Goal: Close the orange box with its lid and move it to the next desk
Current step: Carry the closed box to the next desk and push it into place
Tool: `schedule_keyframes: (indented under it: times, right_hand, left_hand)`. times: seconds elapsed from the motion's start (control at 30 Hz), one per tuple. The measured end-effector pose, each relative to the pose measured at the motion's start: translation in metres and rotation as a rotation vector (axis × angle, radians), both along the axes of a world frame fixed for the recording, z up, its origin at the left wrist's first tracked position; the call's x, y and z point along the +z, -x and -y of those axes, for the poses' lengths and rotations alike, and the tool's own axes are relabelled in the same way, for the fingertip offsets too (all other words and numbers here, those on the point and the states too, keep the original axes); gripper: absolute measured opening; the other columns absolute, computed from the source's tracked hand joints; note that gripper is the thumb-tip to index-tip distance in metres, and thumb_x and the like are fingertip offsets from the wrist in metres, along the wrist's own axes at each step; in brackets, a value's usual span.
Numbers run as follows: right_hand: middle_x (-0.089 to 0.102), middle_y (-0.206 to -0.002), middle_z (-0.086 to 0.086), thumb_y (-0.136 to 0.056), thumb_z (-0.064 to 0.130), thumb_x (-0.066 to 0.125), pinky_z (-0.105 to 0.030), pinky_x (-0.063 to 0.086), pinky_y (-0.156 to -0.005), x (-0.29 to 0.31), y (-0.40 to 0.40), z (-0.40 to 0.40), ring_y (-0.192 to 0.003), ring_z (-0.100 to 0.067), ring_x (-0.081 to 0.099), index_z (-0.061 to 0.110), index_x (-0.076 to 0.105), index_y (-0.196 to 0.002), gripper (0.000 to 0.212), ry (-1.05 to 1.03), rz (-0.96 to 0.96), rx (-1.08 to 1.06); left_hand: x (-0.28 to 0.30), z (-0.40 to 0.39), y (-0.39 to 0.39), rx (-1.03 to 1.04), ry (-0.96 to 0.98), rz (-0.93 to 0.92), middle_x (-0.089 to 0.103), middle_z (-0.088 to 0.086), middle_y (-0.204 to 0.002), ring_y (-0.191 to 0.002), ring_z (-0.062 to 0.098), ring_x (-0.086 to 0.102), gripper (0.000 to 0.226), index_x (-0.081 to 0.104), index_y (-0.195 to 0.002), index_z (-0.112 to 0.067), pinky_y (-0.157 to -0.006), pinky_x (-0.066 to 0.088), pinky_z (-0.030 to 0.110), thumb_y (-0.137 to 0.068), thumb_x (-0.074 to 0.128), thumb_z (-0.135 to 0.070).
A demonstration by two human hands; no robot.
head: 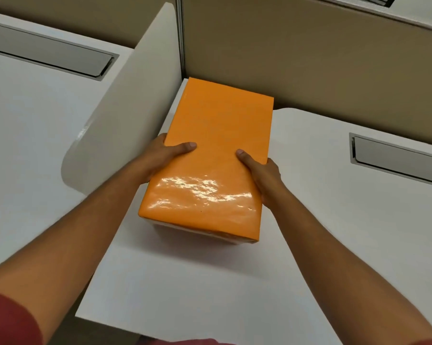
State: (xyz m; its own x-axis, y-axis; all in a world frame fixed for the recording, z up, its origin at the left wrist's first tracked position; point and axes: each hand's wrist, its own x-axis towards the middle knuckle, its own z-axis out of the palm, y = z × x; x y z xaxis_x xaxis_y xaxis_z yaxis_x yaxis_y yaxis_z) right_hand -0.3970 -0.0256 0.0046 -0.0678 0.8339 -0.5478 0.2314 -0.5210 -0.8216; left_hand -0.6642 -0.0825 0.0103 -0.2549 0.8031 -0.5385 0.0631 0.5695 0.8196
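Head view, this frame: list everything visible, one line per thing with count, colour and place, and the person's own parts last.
orange box: one, orange and glossy, lid on, at the left back corner of the nearer desk, held from both sides.
desk: one, white, under the box.
next desk: one, white, to the left beyond the divider.
divider: one, off-white, rounded end, between the two desks.
cable trays: two, grey metal, one set into each desk top.
partition wall: tan, behind both desks.
sleeves: red, at the bottom edge.
left hand: one, grip on the box's left side, thumb on the lid.
right hand: one, grip on the box's right side, thumb on the lid.
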Motion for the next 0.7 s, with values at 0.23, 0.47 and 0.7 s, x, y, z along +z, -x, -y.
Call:
schedule_keyframes:
  times: [0.23, 0.47, 0.7]
  right_hand:
    - [0.009, -0.175, -0.004, -0.095, 0.070, 0.045, -0.052, 0.011, -0.127, 0.008, -0.003, 0.047, -0.161, -0.029, 0.007, 0.024, 0.013, -0.165, 0.089, -0.773, 0.730, 0.323]
    - [0.006, -0.176, -0.003, -0.099, 0.070, 0.024, -0.060, 0.003, -0.128, -0.004, 0.018, 0.076, -0.162, -0.028, -0.004, 0.029, 0.018, -0.165, 0.078, -0.752, 0.940, 0.652]
    - [0.009, -0.176, -0.006, -0.099, 0.070, 0.021, -0.061, 0.001, -0.127, -0.003, 0.058, 0.033, -0.162, -0.031, -0.001, 0.027, 0.020, -0.165, 0.079, -0.762, 0.957, 0.624]
  left_hand:
    - [0.008, 0.040, -0.029, -0.222, -0.393, -1.044, 0.023, 0.008, -0.177, -0.162, 0.032, 0.024, 0.083, 0.028, -0.166, -0.021, -0.127, 0.028, 0.058, -0.100, 0.048, -0.066]
    - [-0.009, 0.057, -0.052, -0.558, -0.307, -1.115, 0.012, 0.003, -0.180, -0.166, 0.026, 0.005, 0.083, 0.021, -0.169, -0.024, -0.134, 0.003, 0.053, -0.102, 0.009, -0.070]
    - [-0.010, 0.008, -0.013, -0.561, -0.332, -1.159, 0.017, 0.003, -0.179, -0.166, 0.027, 0.010, 0.074, 0.026, -0.169, -0.024, -0.133, 0.006, 0.053, -0.107, 0.027, -0.065]
